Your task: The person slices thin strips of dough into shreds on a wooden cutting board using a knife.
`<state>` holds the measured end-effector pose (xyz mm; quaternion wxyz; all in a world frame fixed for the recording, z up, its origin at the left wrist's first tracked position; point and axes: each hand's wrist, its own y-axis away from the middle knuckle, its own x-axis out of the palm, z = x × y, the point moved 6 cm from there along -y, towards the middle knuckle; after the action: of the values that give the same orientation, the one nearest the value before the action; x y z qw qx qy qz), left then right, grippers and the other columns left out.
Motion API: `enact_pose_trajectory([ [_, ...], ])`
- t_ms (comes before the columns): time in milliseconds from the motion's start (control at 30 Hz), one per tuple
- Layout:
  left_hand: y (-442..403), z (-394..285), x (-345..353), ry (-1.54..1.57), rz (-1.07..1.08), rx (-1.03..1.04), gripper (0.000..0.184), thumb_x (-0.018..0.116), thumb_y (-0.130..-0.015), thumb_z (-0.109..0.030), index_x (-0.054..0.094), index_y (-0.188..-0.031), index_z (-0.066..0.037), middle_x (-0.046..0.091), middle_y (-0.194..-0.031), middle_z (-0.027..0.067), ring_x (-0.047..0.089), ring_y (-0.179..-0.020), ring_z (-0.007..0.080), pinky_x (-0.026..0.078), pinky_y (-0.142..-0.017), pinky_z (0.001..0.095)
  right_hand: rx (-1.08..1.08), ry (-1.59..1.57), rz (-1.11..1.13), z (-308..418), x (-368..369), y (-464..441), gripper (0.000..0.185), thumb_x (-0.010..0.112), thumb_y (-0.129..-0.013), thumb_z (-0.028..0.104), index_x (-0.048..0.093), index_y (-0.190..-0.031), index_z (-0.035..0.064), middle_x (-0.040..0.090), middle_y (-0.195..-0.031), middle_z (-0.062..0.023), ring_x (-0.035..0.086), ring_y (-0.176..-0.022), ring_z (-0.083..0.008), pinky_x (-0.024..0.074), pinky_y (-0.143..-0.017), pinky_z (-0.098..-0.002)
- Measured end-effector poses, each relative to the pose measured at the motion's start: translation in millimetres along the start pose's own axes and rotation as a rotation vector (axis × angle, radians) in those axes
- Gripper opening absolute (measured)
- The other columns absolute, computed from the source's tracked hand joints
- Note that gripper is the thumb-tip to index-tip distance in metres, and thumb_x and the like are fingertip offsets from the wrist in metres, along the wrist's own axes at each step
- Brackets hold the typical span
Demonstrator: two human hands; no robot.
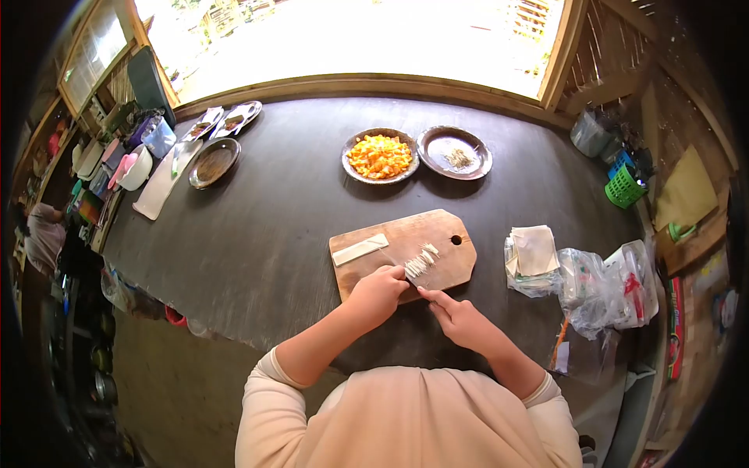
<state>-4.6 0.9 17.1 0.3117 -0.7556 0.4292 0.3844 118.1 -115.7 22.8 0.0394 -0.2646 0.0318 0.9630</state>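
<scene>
On the wooden cutting board [460,269] my left hand [382,291] is closed, its fingertips pressed down beside a row of thin, pale cut strips [420,261]. It seems to hold the end of the pale folded sheet they come from, mostly hidden under the fingers. My right hand [466,321] is closed at the board's near edge, index finger stretched toward the strips. A knife appears to be in it, its blade barely showing between the hands. A flat, folded pale piece [360,249] lies on the board's left part.
Behind the board stand a plate of orange diced food [380,157] and a brown plate [476,165] with a small pale heap. Right of it lie stacked pale sheets [536,248] and plastic bags [593,285]. A dark plate [214,163] and long white tray [160,187] sit left.
</scene>
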Motion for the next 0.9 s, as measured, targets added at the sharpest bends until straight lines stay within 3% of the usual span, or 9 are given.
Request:
enact_pose_trajectory([
  [133, 1, -4, -6, 0.015, -0.036, 0.018, 0.023, 0.062, -0.076, 0.000, 0.071, -0.096, -0.003, 0.063, -0.101, 0.0095, 0.060, -0.105, 0.0305, 0.051, -0.091, 0.0383, 0.101, -0.038, 0.095, 16, -17, 5, 0.037, 0.050, -0.101, 0.017, 0.053, -0.138, 0.0175, 0.057, -0.063, -0.0134, 0.049, -0.050, -0.0129, 0.0458, -0.055, -0.0318],
  [233, 1, -4, -5, -0.001, 0.009, 0.001, 0.023, 0.062, -0.075, 0.000, 0.071, -0.096, -0.003, 0.063, -0.102, 0.0093, 0.060, -0.105, 0.0306, 0.051, -0.090, 0.0385, 0.295, -0.042, 0.194, 15, -19, 8, 0.038, 0.050, -0.101, 0.016, 0.051, -0.139, 0.0181, 0.056, -0.062, -0.0138, 0.049, -0.050, -0.0133, 0.0459, -0.055, -0.0321],
  [300, 1, -6, -7, 0.011, -0.014, 0.007, 0.022, 0.062, -0.075, 0.000, 0.071, -0.095, -0.003, 0.063, -0.102, 0.0093, 0.060, -0.104, 0.0310, 0.051, -0.090, 0.0388, 0.325, -0.054, 0.180, 13, -18, 9, 0.037, 0.050, -0.101, 0.019, 0.053, -0.138, 0.0176, 0.067, -0.081, -0.0211, 0.065, -0.064, -0.0342, 0.0518, -0.068, -0.0383],
  [433, 0, -3, -2, 0.004, -0.005, 0.022, 0.022, 0.062, -0.076, -0.001, 0.071, -0.095, -0.003, 0.063, -0.100, 0.0092, 0.060, -0.103, 0.0308, 0.051, -0.089, 0.0390, 0.131, 0.007, 0.083, 1, -5, 2, 0.037, 0.049, -0.102, 0.020, 0.053, -0.138, 0.0168, 0.068, -0.080, -0.0196, 0.067, -0.066, -0.0312, 0.0517, -0.068, -0.0373],
  [500, 0, -3, -4, 0.011, -0.003, 0.009, 0.021, 0.062, -0.076, -0.002, 0.072, -0.095, -0.003, 0.063, -0.099, 0.0096, 0.060, -0.102, 0.0306, 0.051, -0.088, 0.0391, 0.031, -0.046, 0.065, -2, -4, -1, 0.039, 0.049, -0.102, 0.019, 0.050, -0.141, 0.0203, 0.052, -0.059, -0.0071, 0.047, -0.050, -0.0113, 0.0442, -0.053, -0.0291],
  [700, -1, -2, -5, 0.016, 0.004, 0.021, 0.021, 0.062, -0.076, -0.002, 0.072, -0.095, -0.004, 0.063, -0.098, 0.0102, 0.060, -0.102, 0.0311, 0.051, -0.088, 0.0396, 0.314, -0.051, 0.204, 14, -16, 7, 0.039, 0.050, -0.102, 0.017, 0.050, -0.140, 0.0176, 0.058, -0.066, -0.0158, 0.052, -0.052, -0.0174, 0.0471, -0.060, -0.0316],
  [733, -1, -2, -5, 0.017, 0.006, 0.020, 0.021, 0.062, -0.076, -0.002, 0.072, -0.095, -0.004, 0.063, -0.098, 0.0102, 0.060, -0.102, 0.0311, 0.051, -0.088, 0.0396, 0.316, -0.052, 0.205, 6, -10, 6, 0.039, 0.050, -0.102, 0.017, 0.050, -0.140, 0.0176, 0.058, -0.066, -0.0158, 0.052, -0.052, -0.0174, 0.0471, -0.060, -0.0316],
  [800, 0, -3, -6, 0.031, -0.025, 0.030, 0.022, 0.062, -0.076, -0.001, 0.072, -0.095, -0.004, 0.063, -0.098, 0.0100, 0.060, -0.101, 0.0313, 0.051, -0.088, 0.0398, -0.021, -0.014, 0.027, 0, -6, 0, 0.036, 0.050, -0.101, 0.018, 0.053, -0.137, 0.0153, 0.066, -0.081, -0.0228, 0.067, -0.070, -0.0314, 0.0510, -0.068, -0.0373],
  [900, -2, 2, -3, 0.034, 0.021, 0.008, 0.022, 0.061, -0.076, 0.000, 0.072, -0.094, -0.004, 0.064, -0.099, 0.0098, 0.061, -0.101, 0.0313, 0.051, -0.088, 0.0398, 0.121, 0.005, 0.103, 11, -6, -1, 0.036, 0.050, -0.101, 0.018, 0.053, -0.137, 0.0147, 0.066, -0.085, -0.0226, 0.068, -0.073, -0.0313, 0.0513, -0.071, -0.0372],
])
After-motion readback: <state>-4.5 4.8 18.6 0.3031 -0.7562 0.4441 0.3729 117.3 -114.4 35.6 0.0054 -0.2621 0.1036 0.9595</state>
